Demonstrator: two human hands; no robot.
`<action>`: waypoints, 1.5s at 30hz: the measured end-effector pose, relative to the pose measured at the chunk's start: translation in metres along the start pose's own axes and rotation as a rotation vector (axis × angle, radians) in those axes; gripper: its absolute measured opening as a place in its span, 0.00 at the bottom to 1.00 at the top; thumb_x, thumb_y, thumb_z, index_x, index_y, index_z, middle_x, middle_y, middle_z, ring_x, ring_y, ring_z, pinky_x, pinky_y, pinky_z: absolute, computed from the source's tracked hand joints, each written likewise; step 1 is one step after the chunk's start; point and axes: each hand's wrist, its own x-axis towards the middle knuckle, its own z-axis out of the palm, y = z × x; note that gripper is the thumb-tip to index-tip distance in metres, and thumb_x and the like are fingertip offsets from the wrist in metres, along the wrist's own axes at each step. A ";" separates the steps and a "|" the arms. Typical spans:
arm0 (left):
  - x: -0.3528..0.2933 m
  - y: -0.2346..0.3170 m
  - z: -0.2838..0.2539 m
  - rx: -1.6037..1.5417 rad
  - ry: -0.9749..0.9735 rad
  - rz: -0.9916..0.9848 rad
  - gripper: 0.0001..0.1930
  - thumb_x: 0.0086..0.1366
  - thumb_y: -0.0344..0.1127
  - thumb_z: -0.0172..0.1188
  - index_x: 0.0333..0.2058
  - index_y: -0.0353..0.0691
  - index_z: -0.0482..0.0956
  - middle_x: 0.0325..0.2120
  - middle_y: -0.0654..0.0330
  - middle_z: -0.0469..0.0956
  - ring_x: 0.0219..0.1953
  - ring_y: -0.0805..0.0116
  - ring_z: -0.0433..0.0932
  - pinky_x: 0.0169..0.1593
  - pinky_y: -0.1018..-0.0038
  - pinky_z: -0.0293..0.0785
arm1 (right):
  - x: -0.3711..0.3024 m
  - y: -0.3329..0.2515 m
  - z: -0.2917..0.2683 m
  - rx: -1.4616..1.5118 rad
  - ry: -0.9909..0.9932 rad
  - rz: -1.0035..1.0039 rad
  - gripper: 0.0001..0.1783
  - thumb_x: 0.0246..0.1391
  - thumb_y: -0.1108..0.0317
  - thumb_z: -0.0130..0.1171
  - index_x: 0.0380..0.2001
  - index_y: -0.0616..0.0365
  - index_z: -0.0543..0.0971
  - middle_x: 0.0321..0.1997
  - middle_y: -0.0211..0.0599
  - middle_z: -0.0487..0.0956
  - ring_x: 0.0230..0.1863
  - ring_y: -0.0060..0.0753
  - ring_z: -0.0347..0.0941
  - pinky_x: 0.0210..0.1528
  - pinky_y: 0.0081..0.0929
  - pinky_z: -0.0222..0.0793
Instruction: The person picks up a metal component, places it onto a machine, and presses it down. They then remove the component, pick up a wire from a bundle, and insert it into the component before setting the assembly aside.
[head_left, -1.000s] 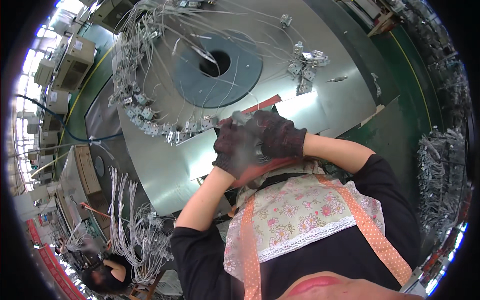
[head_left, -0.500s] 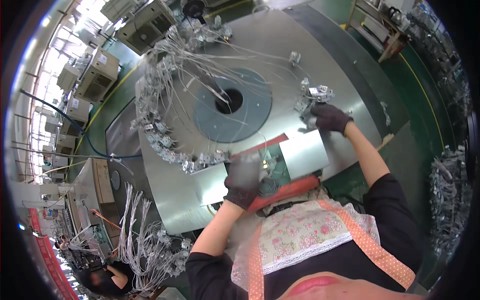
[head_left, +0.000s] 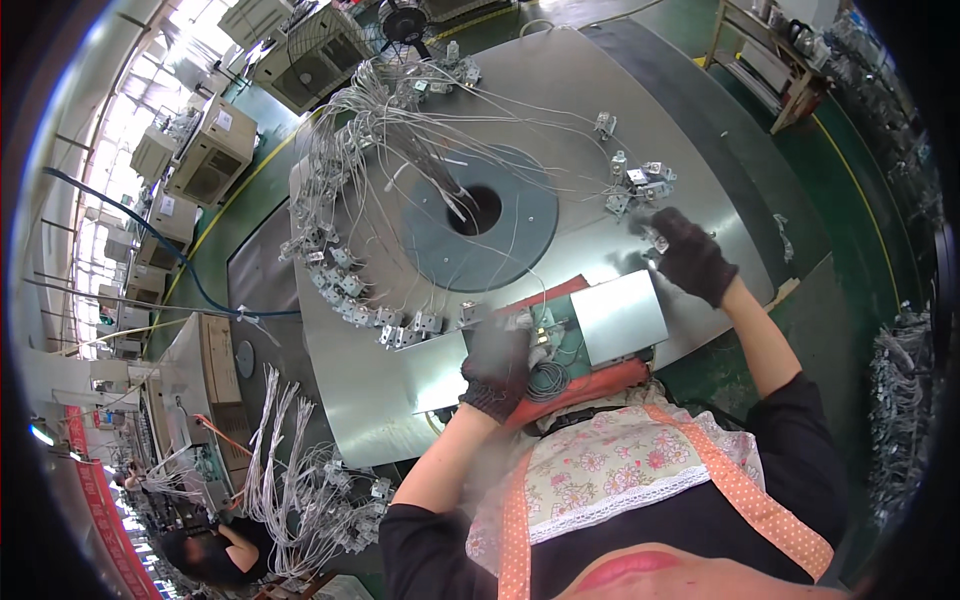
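- Left hand, in a dark glove: blurred, fingers bent over the left side of a green panel; whether it grasps anything, cannot tell.
- Right hand, in a dark glove: raised above the table, fingers bent and pointing away from the wearer; whether it grasps or is released, cannot tell.
- Small metal part: at the right hand's fingertips, partly blurred.
- Cluster of metal blocks: just beyond the right hand, on the table, thin wires attached.
- Single metal block: farther beyond the right hand, past the cluster, apart from it.
- Shiny plate: between the hands, nearer the wearer than the right hand, over the right part of the green panel.
- Coil of grey wire: just right of the left hand.
- Red strip: right of the left hand, along the wearer's side of the green panel.
- Row of metal blocks: left of the left hand, curving away from it.
- Grey disc: beyond the left hand, with a dark central hole.
- Bundle of pale wires: well beyond the left hand, running from the hole.
- Flowered apron: on the wearer, behind both hands.
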 end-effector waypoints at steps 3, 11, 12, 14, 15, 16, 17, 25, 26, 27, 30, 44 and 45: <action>-0.004 -0.002 0.000 -0.011 -0.063 0.004 0.17 0.64 0.38 0.56 0.47 0.35 0.79 0.44 0.46 0.78 0.48 0.46 0.76 0.55 0.55 0.71 | -0.016 -0.014 -0.030 0.071 0.164 0.062 0.26 0.52 0.70 0.70 0.53 0.59 0.74 0.49 0.47 0.79 0.48 0.45 0.81 0.48 0.34 0.79; -0.002 0.000 -0.006 0.014 -0.066 0.038 0.23 0.60 0.40 0.58 0.52 0.34 0.77 0.44 0.50 0.80 0.52 0.52 0.77 0.68 0.54 0.62 | -0.025 -0.057 -0.055 0.517 0.337 0.069 0.29 0.53 0.80 0.64 0.60 0.61 0.72 0.53 0.41 0.79 0.50 0.32 0.80 0.48 0.29 0.81; 0.001 0.000 -0.011 0.024 -0.139 0.008 0.25 0.63 0.45 0.59 0.53 0.34 0.77 0.46 0.47 0.80 0.54 0.49 0.78 0.66 0.53 0.64 | -0.016 -0.067 -0.067 0.884 0.152 0.233 0.25 0.58 0.73 0.62 0.59 0.61 0.73 0.54 0.40 0.79 0.52 0.31 0.79 0.50 0.29 0.80; 0.002 0.000 -0.011 0.021 -0.224 -0.012 0.27 0.65 0.51 0.61 0.53 0.33 0.77 0.48 0.44 0.81 0.55 0.46 0.78 0.65 0.52 0.66 | -0.016 -0.054 -0.062 1.382 -0.153 0.538 0.21 0.65 0.60 0.55 0.56 0.61 0.76 0.51 0.38 0.80 0.49 0.29 0.79 0.47 0.27 0.79; 0.005 -0.001 -0.007 0.023 -0.189 -0.012 0.25 0.64 0.44 0.57 0.54 0.33 0.76 0.49 0.46 0.80 0.56 0.47 0.78 0.68 0.52 0.62 | -0.017 -0.053 -0.046 1.522 -0.167 0.597 0.20 0.64 0.62 0.55 0.54 0.61 0.77 0.50 0.38 0.79 0.47 0.28 0.79 0.46 0.26 0.79; 0.006 -0.002 -0.005 0.030 -0.152 -0.017 0.24 0.62 0.38 0.54 0.55 0.32 0.75 0.50 0.48 0.80 0.58 0.49 0.77 0.70 0.52 0.59 | -0.013 -0.056 -0.032 1.665 -0.185 0.647 0.18 0.63 0.64 0.56 0.53 0.61 0.78 0.49 0.38 0.79 0.44 0.27 0.79 0.45 0.26 0.78; 0.007 0.000 -0.007 -0.004 -0.186 -0.048 0.24 0.63 0.38 0.53 0.55 0.31 0.75 0.53 0.47 0.79 0.60 0.48 0.76 0.70 0.52 0.60 | -0.010 -0.063 -0.028 1.668 -0.182 0.653 0.18 0.63 0.64 0.56 0.53 0.61 0.78 0.49 0.38 0.79 0.44 0.27 0.79 0.45 0.26 0.78; 0.001 0.001 -0.007 0.038 -0.251 -0.068 0.24 0.63 0.36 0.53 0.56 0.32 0.74 0.53 0.46 0.79 0.61 0.48 0.75 0.71 0.52 0.59 | -0.002 -0.085 -0.019 1.398 -0.215 0.028 0.23 0.64 0.69 0.57 0.61 0.58 0.71 0.56 0.42 0.77 0.51 0.37 0.80 0.52 0.34 0.79; 0.003 0.002 -0.008 0.018 -0.237 -0.063 0.24 0.63 0.36 0.53 0.56 0.32 0.74 0.53 0.46 0.79 0.61 0.48 0.75 0.71 0.52 0.58 | -0.002 -0.074 -0.013 1.408 -0.258 -0.288 0.22 0.64 0.67 0.58 0.60 0.58 0.72 0.57 0.44 0.77 0.52 0.38 0.80 0.52 0.35 0.78; 0.001 0.000 -0.008 0.020 -0.236 -0.064 0.24 0.63 0.36 0.53 0.56 0.32 0.74 0.53 0.46 0.79 0.61 0.48 0.75 0.71 0.52 0.58 | -0.007 -0.083 -0.021 1.486 -0.326 -0.128 0.26 0.62 0.55 0.63 0.57 0.58 0.74 0.58 0.59 0.76 0.54 0.51 0.78 0.49 0.40 0.78; 0.004 0.003 -0.009 0.011 -0.168 -0.008 0.23 0.63 0.35 0.54 0.56 0.31 0.73 0.52 0.46 0.78 0.60 0.48 0.74 0.71 0.52 0.58 | 0.008 -0.116 -0.027 1.404 -0.266 0.243 0.19 0.69 0.61 0.54 0.59 0.57 0.74 0.54 0.38 0.77 0.52 0.33 0.78 0.52 0.36 0.80; -0.012 -0.014 0.014 0.110 -0.187 0.032 0.31 0.61 0.56 0.63 0.57 0.41 0.78 0.53 0.48 0.80 0.61 0.46 0.74 0.67 0.50 0.63 | 0.043 -0.143 -0.004 1.666 -0.508 0.436 0.26 0.68 0.65 0.56 0.65 0.62 0.70 0.55 0.44 0.80 0.54 0.37 0.80 0.55 0.37 0.80; -0.009 -0.010 0.010 0.111 -0.183 0.032 0.31 0.61 0.56 0.63 0.57 0.41 0.78 0.53 0.48 0.80 0.61 0.46 0.74 0.67 0.50 0.63 | 0.043 -0.142 -0.003 1.713 -0.520 0.424 0.26 0.67 0.65 0.56 0.65 0.62 0.70 0.55 0.43 0.80 0.53 0.37 0.80 0.55 0.38 0.81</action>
